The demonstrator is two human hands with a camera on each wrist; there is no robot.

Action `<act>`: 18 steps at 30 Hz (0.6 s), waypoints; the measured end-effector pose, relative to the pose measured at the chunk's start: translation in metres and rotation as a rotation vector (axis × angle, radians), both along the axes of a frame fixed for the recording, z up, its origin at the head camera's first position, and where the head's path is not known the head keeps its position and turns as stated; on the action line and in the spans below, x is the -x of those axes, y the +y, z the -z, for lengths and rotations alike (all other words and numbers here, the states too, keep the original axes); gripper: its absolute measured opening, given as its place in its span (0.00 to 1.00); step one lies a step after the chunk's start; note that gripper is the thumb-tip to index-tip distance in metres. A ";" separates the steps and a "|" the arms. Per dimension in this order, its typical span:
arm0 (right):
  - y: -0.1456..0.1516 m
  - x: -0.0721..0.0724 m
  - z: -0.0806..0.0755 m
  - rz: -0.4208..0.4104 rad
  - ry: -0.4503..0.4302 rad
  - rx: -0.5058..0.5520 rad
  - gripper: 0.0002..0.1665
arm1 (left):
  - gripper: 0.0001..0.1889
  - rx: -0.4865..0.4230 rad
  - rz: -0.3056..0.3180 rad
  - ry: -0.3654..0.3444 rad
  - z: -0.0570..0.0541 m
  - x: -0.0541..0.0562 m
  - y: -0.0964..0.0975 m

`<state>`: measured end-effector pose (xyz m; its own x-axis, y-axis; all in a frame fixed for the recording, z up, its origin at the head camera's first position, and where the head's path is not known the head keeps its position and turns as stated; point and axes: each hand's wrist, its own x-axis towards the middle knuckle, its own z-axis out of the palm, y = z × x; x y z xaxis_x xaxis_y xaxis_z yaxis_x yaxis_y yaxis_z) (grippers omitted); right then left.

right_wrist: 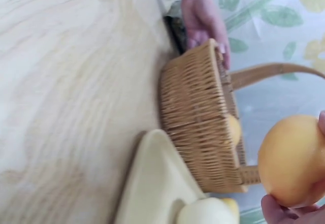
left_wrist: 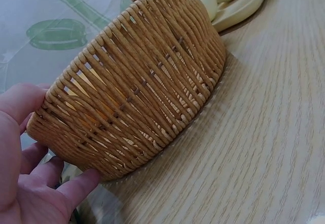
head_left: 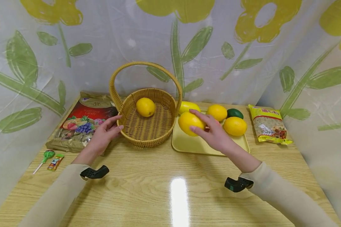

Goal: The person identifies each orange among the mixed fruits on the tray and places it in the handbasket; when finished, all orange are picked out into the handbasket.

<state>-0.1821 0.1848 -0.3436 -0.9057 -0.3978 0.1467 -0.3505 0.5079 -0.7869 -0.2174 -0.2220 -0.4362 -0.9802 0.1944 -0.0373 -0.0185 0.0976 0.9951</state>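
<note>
My right hand point(head_left: 213, 130) holds a yellow lemon point(head_left: 188, 123) between thumb and fingers, above the left part of a pale yellow tray point(head_left: 187, 145). In the right wrist view the lemon point(right_wrist: 292, 158) looks orange-yellow, near the handle of the wicker basket point(right_wrist: 193, 112). My left hand point(head_left: 105, 134) grips the left rim of that basket point(head_left: 145, 143). The left wrist view has its thumb at the rim and the other fingers against the woven wall point(left_wrist: 137, 87). Inside the basket lies another lemon point(head_left: 145, 107).
Two lemons point(head_left: 235, 126), a dark green fruit point(head_left: 235, 113) and a long yellow fruit point(head_left: 189, 107) lie on the tray; a reddish one is partly hidden. A candy bag point(head_left: 85, 119), lollipop point(head_left: 49, 154) and wrapped sweet point(head_left: 55, 162) lie left. A yellow food packet point(head_left: 270, 124) lies right.
</note>
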 end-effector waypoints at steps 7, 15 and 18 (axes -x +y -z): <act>-0.008 0.008 -0.021 0.034 -0.034 -0.008 0.34 | 0.34 0.006 0.005 0.011 0.001 0.000 -0.001; -0.031 0.029 -0.032 -0.135 -0.017 0.054 0.33 | 0.34 -0.003 -0.002 0.006 0.002 0.000 -0.001; -0.044 0.036 -0.031 -0.161 -0.103 0.065 0.33 | 0.34 0.004 -0.003 0.005 0.001 0.000 -0.001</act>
<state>-0.2178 0.1412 -0.3121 -0.8427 -0.5314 0.0869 -0.3393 0.3986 -0.8521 -0.2178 -0.2226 -0.4376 -0.9809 0.1915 -0.0333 -0.0139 0.1015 0.9947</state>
